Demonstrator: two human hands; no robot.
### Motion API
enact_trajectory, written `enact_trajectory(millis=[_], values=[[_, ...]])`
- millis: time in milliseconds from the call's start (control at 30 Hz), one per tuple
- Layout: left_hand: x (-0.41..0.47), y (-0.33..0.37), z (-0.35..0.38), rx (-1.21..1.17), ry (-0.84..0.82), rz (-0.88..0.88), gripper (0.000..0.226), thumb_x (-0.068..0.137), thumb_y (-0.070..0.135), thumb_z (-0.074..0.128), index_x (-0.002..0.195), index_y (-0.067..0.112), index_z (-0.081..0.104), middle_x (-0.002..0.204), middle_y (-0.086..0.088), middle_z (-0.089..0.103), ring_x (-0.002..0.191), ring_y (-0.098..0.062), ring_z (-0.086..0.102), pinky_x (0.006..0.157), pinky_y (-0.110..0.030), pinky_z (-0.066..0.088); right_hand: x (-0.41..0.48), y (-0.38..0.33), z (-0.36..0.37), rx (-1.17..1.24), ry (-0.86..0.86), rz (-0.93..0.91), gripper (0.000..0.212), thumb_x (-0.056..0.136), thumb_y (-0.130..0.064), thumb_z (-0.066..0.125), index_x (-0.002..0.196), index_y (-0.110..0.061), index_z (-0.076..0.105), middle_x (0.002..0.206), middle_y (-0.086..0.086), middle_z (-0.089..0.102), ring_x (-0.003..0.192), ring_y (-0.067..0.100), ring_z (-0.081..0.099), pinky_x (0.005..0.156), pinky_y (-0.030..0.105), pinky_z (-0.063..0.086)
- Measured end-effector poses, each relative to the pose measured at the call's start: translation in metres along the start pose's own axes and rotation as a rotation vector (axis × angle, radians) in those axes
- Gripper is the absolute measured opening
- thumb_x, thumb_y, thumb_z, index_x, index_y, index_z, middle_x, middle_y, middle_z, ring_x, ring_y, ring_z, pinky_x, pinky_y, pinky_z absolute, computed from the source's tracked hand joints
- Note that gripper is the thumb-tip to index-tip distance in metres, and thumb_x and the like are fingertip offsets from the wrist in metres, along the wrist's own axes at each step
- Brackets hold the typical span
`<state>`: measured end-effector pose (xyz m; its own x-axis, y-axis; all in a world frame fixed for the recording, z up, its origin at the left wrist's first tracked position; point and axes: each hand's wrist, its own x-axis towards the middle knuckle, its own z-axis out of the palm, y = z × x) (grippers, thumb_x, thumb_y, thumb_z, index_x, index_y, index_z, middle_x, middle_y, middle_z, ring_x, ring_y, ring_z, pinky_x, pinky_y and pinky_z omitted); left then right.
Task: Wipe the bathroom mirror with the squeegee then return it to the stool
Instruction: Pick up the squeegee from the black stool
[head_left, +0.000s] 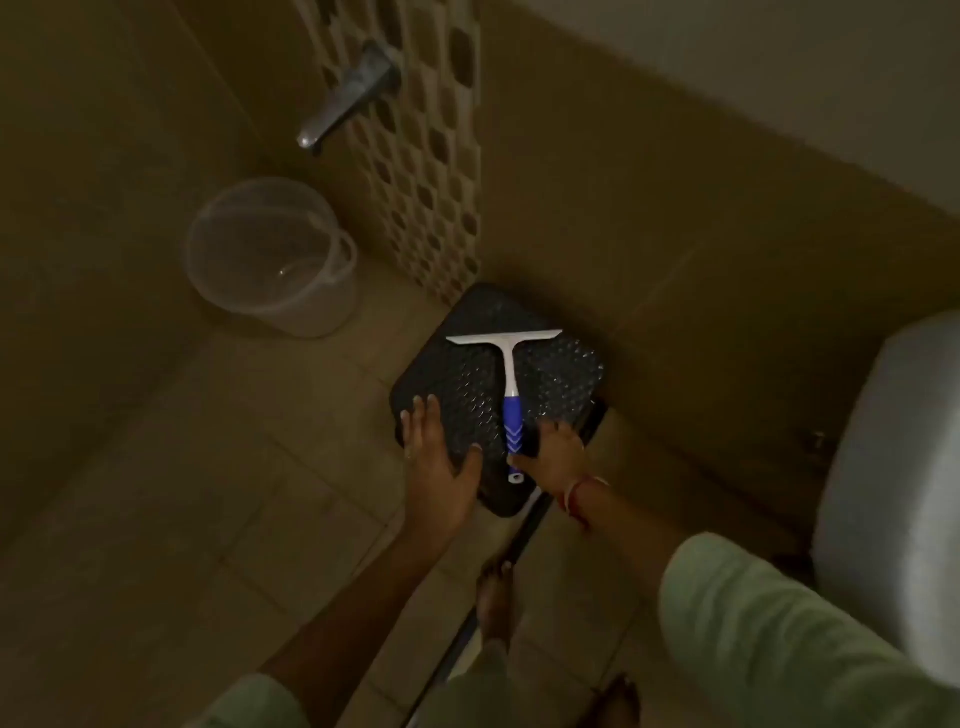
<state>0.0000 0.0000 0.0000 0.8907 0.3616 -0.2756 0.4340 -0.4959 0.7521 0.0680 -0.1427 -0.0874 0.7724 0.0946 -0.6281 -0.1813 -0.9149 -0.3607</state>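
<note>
Bucket (272, 257) first: one clear plastic one w/ a handle, standing upright on the tiled floor (218, 467) below the wall tap (348, 98), well apart from the stool. Looks empty, tho dim light makes that hard to confirm. No other container in sight.

Counts: 1 squeegee (508, 379), 1 stool (467, 364), 1 tap, 2 hands, 2 bare feet near the bottom edge.

Squeegee lies flat on the dark, bumpy stool top, white blade toward the wall, blue grip pointing back at the person, its end at the near edge.

Left hand (441, 452) is spread flat, palm down on the stool's left near corner, grasping nothing. Right hand (553, 452) sits at the blue grip, thumb touching its lower end; fingers look loose, can't tell if it's actually gripping. Red threads on the right wrist. Pale toilet (893, 467) at the right edge.
</note>
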Motion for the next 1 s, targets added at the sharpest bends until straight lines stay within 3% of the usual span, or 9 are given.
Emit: enact_trajectory(millis=[267,367,433,567,633,700,900,1000], values=[[-0.004,-0.045,-0.002,-0.018,0.048,-0.057,0.064,0.088,0.006,0.06,0.143,0.002,0.026,0.149,-0.018,0.027,0.139,-0.027,0.023,0.11,-0.021,0.013,0.048,-0.026,0.034,0.216,0.211,0.129,0.055,0.076,-0.038,0.071,0.116,-0.007,0.051,0.121,0.016,0.049,0.107,0.032,0.053,0.093,0.046,0.045],[-0.012,-0.054,-0.006,-0.033,0.092,-0.067,0.059,0.088,0.005,0.06,0.14,0.004,0.033,0.144,-0.016,0.034,0.128,-0.013,0.029,0.102,-0.004,0.012,0.053,-0.028,0.037,0.192,0.238,0.137,0.045,0.08,-0.033,0.067,0.112,-0.006,0.052,0.118,0.016,0.051,0.103,0.029,0.054,0.09,0.044,0.048],[-0.019,-0.054,-0.009,-0.059,0.112,-0.068,0.056,0.087,0.002,0.06,0.138,0.006,0.036,0.14,-0.012,0.038,0.122,-0.007,0.031,0.1,-0.004,0.017,0.045,-0.03,0.032,0.224,0.279,0.106,0.041,0.082,-0.033,0.065,0.112,-0.007,0.053,0.116,0.015,0.051,0.102,0.028,0.054,0.089,0.043,0.048],[-0.037,-0.042,-0.02,-0.204,0.16,-0.128,0.053,0.089,0.002,0.057,0.135,0.012,0.036,0.131,0.004,0.039,0.119,-0.019,0.045,0.101,-0.034,0.039,-0.003,-0.04,0.003,0.458,0.39,-0.03,0.029,0.083,-0.029,0.065,0.106,-0.013,0.056,0.109,0.007,0.051,0.09,0.02,0.057,0.08,0.032,0.049],[-0.044,-0.027,-0.027,-0.287,0.186,-0.095,0.047,0.089,-0.002,0.056,0.125,0.024,0.039,0.119,0.007,0.048,0.104,-0.011,0.056,0.089,-0.023,0.046,-0.037,-0.043,-0.017,0.557,0.407,-0.093,0.029,0.082,-0.026,0.067,0.107,-0.016,0.057,0.108,0.003,0.051,0.084,0.009,0.054,0.073,0.02,0.045],[-0.052,-0.01,-0.034,-0.349,0.176,-0.07,0.046,0.089,-0.002,0.055,0.119,0.028,0.037,0.103,0.01,0.055,0.09,0.0,0.059,0.079,-0.013,0.047,-0.074,-0.043,-0.043,0.614,0.423,-0.167,0.032,0.08,-0.024,0.069,0.109,-0.018,0.058,0.106,-0.001,0.05,0.085,0.006,0.053,0.073,0.017,0.044],[-0.074,0.067,-0.051,-0.418,0.028,0.085,0.038,0.092,0.005,0.052,0.116,0.032,0.043,0.088,0.001,0.067,0.085,-0.007,0.065,0.076,-0.021,0.047,-0.182,-0.049,-0.145,0.625,0.621,-0.532,0.034,0.076,-0.023,0.074,0.108,-0.022,0.062,0.095,-0.007,0.052,0.086,-0.003,0.053,0.073,0.003,0.039],[-0.078,0.122,-0.063,-0.467,0.016,0.208,0.036,0.092,0.007,0.052,0.107,0.04,0.05,0.081,0.0,0.069,0.083,-0.01,0.067,0.08,-0.027,0.05,-0.232,-0.051,-0.2,0.628,0.77,-0.674,0.041,0.076,-0.024,0.075,0.113,-0.025,0.057,0.102,-0.012,0.056,0.093,-0.004,0.054,0.077,0.006,0.041]])
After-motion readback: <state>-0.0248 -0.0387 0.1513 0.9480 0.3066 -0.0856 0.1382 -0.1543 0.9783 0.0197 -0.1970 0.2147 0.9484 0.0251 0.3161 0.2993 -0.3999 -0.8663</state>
